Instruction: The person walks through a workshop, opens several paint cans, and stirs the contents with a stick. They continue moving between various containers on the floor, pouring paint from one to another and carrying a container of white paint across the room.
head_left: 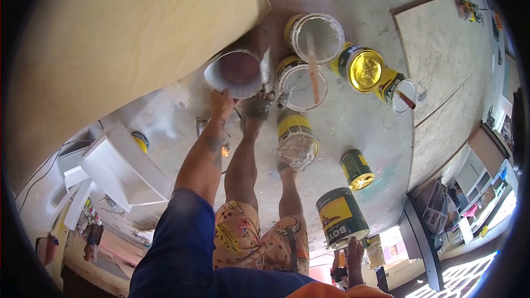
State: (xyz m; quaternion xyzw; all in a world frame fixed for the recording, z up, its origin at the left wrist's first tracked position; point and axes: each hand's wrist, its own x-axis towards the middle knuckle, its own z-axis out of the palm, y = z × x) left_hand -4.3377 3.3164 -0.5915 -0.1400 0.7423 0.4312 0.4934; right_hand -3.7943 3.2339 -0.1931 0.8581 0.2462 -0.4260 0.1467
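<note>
Head view shows the left hand (223, 104) stretched forward over the floor (381, 132), closed on the near rim of a white bucket (220, 81). The bucket lies straight beyond the knuckles, its mouth tipped so that a purplish-brown round shows inside. It sits near the drooping edge of a cream panel (138, 27) that fills the floor's far left corner, and just beside a foot (259, 109) in a dark sandal.

The right hand (355, 259) is low in the view, against the lower rim of a large green can (341, 218) with a yellow label. The can lies just beyond these fingers; how far they are curled, and whether they bear its weight, I cannot tell.

Right of the white bucket, toward the floor's far side, stand an upper pail (331, 36) and a lower pail (295, 85), close together, with a wooden stick (312, 63) reaching across both. Next to them are a can with a shiny gold top (366, 70) and a smaller can (402, 89) with a reddish-brown handle (406, 99) jutting over its rim, near the edge of a pale board (441, 49) along the floor's right side.

Nearer the legs stands a yellow container (295, 127) partly covered in clear plastic. A small green tin (356, 165) lies between it and the floor's right side, well apart from the left hand. White shelving (118, 171) occupies the floor's left side.
</note>
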